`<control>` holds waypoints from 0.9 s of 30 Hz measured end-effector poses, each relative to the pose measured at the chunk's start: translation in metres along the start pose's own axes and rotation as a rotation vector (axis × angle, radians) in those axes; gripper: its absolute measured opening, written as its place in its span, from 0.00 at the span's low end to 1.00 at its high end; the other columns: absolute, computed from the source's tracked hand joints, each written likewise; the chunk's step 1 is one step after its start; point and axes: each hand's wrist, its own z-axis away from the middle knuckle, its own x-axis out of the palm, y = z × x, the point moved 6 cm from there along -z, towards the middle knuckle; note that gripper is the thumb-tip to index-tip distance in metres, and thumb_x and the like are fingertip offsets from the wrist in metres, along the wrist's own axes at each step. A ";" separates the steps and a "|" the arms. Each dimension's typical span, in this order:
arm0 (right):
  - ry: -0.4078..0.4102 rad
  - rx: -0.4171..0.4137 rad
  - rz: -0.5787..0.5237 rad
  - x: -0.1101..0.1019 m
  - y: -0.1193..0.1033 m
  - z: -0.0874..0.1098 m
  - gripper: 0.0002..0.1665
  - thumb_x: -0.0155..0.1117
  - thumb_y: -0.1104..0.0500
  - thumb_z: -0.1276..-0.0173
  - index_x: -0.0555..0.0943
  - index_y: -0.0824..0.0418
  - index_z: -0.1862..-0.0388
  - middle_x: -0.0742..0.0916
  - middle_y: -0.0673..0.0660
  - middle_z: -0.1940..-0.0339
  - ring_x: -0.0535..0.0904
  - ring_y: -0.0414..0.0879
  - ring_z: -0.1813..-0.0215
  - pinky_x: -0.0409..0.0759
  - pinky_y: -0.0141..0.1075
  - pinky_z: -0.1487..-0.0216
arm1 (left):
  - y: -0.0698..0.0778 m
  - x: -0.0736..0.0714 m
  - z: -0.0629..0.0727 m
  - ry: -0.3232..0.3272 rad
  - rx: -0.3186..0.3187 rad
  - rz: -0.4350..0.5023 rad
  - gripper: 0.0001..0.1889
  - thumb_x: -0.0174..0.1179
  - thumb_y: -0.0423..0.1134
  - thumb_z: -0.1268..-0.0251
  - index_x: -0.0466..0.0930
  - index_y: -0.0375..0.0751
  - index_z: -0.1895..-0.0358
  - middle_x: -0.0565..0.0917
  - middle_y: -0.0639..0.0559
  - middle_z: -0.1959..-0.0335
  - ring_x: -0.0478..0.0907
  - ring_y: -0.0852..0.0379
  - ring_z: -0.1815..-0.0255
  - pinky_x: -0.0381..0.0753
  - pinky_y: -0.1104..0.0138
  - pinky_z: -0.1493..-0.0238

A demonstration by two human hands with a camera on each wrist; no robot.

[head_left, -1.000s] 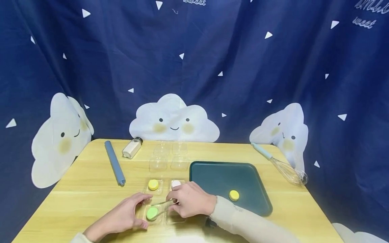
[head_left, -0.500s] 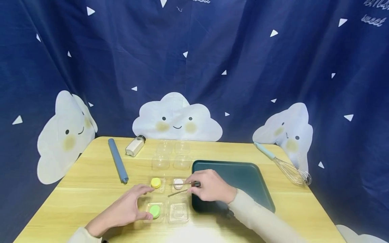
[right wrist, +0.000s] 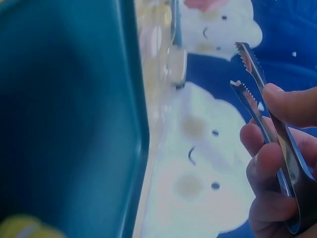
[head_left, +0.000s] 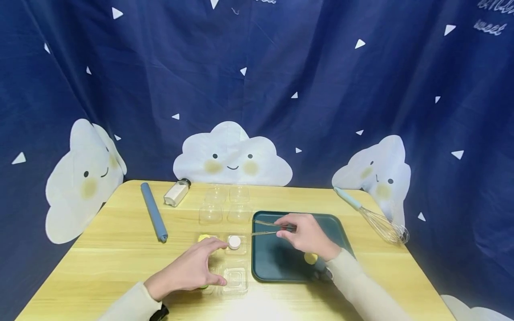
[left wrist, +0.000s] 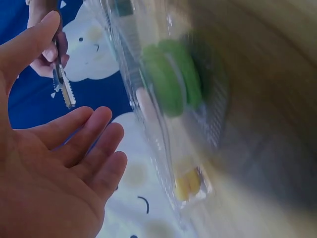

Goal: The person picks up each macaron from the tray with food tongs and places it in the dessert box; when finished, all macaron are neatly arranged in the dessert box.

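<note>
In the head view my left hand [head_left: 192,269] hovers over a clear plastic box [head_left: 235,280], fingers apart and holding nothing. It mostly covers the green macaron [left wrist: 171,77], plain in the left wrist view. A yellow macaron [head_left: 203,236] is partly hidden behind that hand, and a pale pink-white macaron [head_left: 234,242] sits in the back right compartment. The front right compartment holds nothing. Above the dark green tray [head_left: 277,265], my right hand [head_left: 307,234] grips metal tongs [right wrist: 286,146], whose serrated tips stand apart with nothing between them. Another yellow macaron [head_left: 310,258] lies on the tray, beside the right wrist.
Behind the box stands its clear domed lid [head_left: 210,215]. A blue-grey rolling pin [head_left: 154,211] and a dark-capped jar [head_left: 176,193] lie at the back left. At the back right lies a whisk [head_left: 373,218]. A blue cloud-print curtain [head_left: 241,89] hangs behind the table.
My right hand has moved the tongs from the box rightward and back over the tray. The left hand has shifted right across the box, now covering most of the green macaron.
</note>
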 end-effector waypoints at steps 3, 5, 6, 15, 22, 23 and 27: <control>-0.002 0.054 -0.019 -0.008 0.011 0.006 0.14 0.78 0.56 0.41 0.90 0.49 0.55 0.92 0.44 0.62 0.86 0.35 0.61 0.85 0.31 0.59 | 0.004 0.005 -0.002 -0.009 0.017 -0.016 0.45 0.80 0.56 0.57 0.76 0.41 0.33 0.77 0.42 0.33 0.73 0.38 0.30 0.72 0.39 0.30; -0.004 0.084 -0.019 -0.015 0.018 0.010 0.14 0.78 0.57 0.40 0.90 0.50 0.54 0.92 0.44 0.60 0.88 0.37 0.59 0.87 0.32 0.57 | 0.004 0.008 -0.001 -0.010 0.029 -0.020 0.45 0.80 0.56 0.57 0.76 0.41 0.33 0.78 0.43 0.33 0.73 0.38 0.30 0.72 0.38 0.30; -0.005 0.097 -0.013 -0.018 0.022 0.012 0.14 0.78 0.57 0.41 0.90 0.50 0.54 0.92 0.44 0.60 0.88 0.38 0.58 0.87 0.33 0.56 | 0.004 0.009 -0.001 -0.013 0.035 -0.023 0.45 0.80 0.57 0.57 0.76 0.42 0.33 0.78 0.44 0.33 0.73 0.39 0.30 0.73 0.39 0.30; 0.000 0.168 0.003 -0.035 0.061 0.037 0.13 0.78 0.58 0.41 0.89 0.50 0.56 0.92 0.46 0.59 0.89 0.43 0.55 0.88 0.40 0.50 | 0.003 0.015 0.000 -0.028 0.057 -0.034 0.45 0.80 0.56 0.58 0.76 0.41 0.33 0.79 0.46 0.34 0.76 0.44 0.33 0.77 0.44 0.33; -0.103 0.240 -0.034 -0.040 0.086 0.066 0.13 0.76 0.59 0.40 0.89 0.53 0.55 0.92 0.49 0.58 0.89 0.46 0.53 0.87 0.39 0.48 | 0.003 0.018 0.001 -0.051 0.060 -0.046 0.46 0.80 0.55 0.58 0.75 0.39 0.32 0.79 0.47 0.35 0.76 0.45 0.34 0.77 0.46 0.32; -0.124 0.246 -0.031 -0.040 0.089 0.070 0.13 0.76 0.58 0.39 0.88 0.53 0.55 0.92 0.49 0.57 0.89 0.46 0.53 0.87 0.39 0.48 | 0.003 0.018 0.001 -0.052 0.061 -0.048 0.46 0.80 0.54 0.58 0.76 0.38 0.33 0.79 0.47 0.35 0.76 0.45 0.34 0.77 0.46 0.32; -0.201 0.249 -0.027 -0.042 0.097 0.083 0.14 0.76 0.55 0.40 0.88 0.52 0.54 0.92 0.49 0.57 0.88 0.44 0.55 0.86 0.37 0.51 | 0.004 0.018 0.001 -0.047 0.070 -0.061 0.45 0.81 0.52 0.59 0.76 0.38 0.33 0.80 0.46 0.35 0.76 0.46 0.34 0.77 0.48 0.31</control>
